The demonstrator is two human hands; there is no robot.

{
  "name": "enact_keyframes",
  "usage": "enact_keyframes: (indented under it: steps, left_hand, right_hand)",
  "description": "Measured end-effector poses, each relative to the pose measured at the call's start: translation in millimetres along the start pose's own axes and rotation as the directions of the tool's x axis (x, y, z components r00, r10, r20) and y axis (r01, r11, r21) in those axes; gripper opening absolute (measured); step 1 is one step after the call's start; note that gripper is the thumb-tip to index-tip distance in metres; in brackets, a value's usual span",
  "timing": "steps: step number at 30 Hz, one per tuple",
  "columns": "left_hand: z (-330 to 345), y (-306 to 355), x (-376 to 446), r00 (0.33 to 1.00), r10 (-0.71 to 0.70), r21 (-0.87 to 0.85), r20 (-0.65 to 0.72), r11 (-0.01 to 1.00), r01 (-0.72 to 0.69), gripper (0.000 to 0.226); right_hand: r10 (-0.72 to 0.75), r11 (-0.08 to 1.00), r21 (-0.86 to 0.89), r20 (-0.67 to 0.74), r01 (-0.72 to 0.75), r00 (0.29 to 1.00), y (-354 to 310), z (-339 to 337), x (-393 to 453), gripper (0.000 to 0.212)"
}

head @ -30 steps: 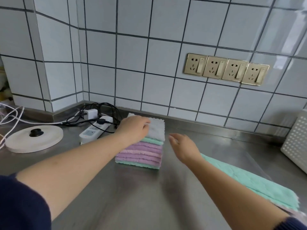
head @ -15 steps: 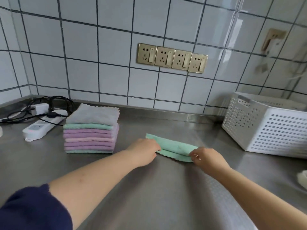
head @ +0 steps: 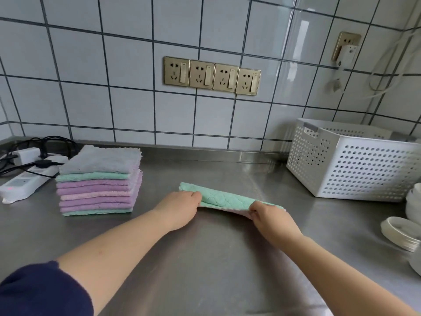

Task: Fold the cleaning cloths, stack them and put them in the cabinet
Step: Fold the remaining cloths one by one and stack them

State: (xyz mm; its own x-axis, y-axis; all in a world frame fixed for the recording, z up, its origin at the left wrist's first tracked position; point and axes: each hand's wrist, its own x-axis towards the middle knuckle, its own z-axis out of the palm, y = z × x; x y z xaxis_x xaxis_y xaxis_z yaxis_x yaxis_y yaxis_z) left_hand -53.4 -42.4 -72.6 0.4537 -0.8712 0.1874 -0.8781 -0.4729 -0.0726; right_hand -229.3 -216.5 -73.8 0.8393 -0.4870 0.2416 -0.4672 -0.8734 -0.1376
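Observation:
A mint-green cleaning cloth [head: 222, 197] lies folded over on the steel counter [head: 205, 258], with a pale pink layer showing under its near edge. My left hand [head: 180, 207] grips its left end and my right hand [head: 270, 215] pinches its right end. To the left stands a stack of folded cloths [head: 99, 181], grey on top, then green, purple, pink and green layers below. No cabinet is in view.
A white perforated basket [head: 355, 167] stands at the back right. White dishes [head: 401, 232] sit at the right edge. A white power strip [head: 27, 181] with black cables lies left of the stack. Wall sockets [head: 211, 75] are on the tiled wall.
My left hand left the top of the stack and both hands took hold of the green cloth's ends. The view swung right, bringing the basket in.

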Motion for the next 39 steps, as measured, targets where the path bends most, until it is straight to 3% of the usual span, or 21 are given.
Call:
enact_keyframes:
  steps: [7,9,13,17,19,22,27,31,34,36,39]
  left_hand:
    - [-28.1,1.3,-36.0,0.991,-0.078,-0.153,-0.107,0.986,0.061,0.018]
    - [-37.1,-3.8,-47.1,0.996,-0.061,-0.274,-0.069,0.961,0.040,0.015]
    - [-62.4,-20.5,-59.3,0.995,-0.045,-0.614,0.084,0.785,0.088,0.009]
    - [-90.0,-33.6,-59.0,0.997,-0.068,-0.750,0.029,0.658,0.067,0.016]
    - [-98.5,-37.4,-55.5,0.997,-0.074,-0.728,0.022,0.683,0.067,0.023]
    - [-99.0,-39.9,-41.9,0.995,-0.098,-0.527,-0.008,0.846,0.079,0.023]
    - [-88.4,-39.6,-6.2,0.934,-0.252,-0.322,-0.253,0.932,0.165,0.018]
    - [-81.4,-41.0,9.9,0.881,-0.346,-0.349,-0.323,0.909,0.230,0.019]
    - [-71.5,-47.3,27.1,0.838,-0.467,-0.582,-0.280,0.777,0.239,0.012]
    - [-65.4,-49.4,36.1,0.830,-0.497,-0.652,-0.255,0.722,0.232,0.010]
    - [-49.4,-50.9,46.1,0.855,-0.472,-0.648,-0.216,0.724,0.237,0.015]
  right_hand:
    - [-0.112,0.992,0.058,-0.044,0.115,0.993,-7.5,-23.0,-21.4,0.018]
    - [-0.134,0.986,0.099,-0.037,0.137,0.990,-15.1,-36.4,-27.1,0.016]
    - [-0.158,0.962,0.231,0.021,0.149,0.987,-28.5,-70.5,-30.3,0.011]
    - [-0.122,0.920,0.374,-0.011,0.117,0.992,-32.2,-101.1,-22.7,0.014]
    - [-0.090,0.938,0.332,-0.035,0.096,0.995,-31.3,-104.4,-13.2,0.011]
    - [-0.008,0.991,0.136,-0.044,0.014,0.999,-26.6,-95.4,5.1,0.016]
    - [0.024,0.999,-0.014,-0.264,-0.029,0.964,-30.1,-83.6,36.2,0.020]
    - [0.122,0.992,0.075,-0.286,-0.105,0.951,-42.7,-79.2,56.1,0.024]
    - [0.224,0.952,0.260,-0.239,-0.160,0.945,-48.3,-71.1,76.2,0.024]
    - [0.208,0.929,0.349,-0.203,-0.128,0.957,-49.8,-59.9,86.5,0.022]
    - [0.139,0.936,0.344,-0.164,-0.075,0.977,-45.8,-34.4,99.5,0.022]
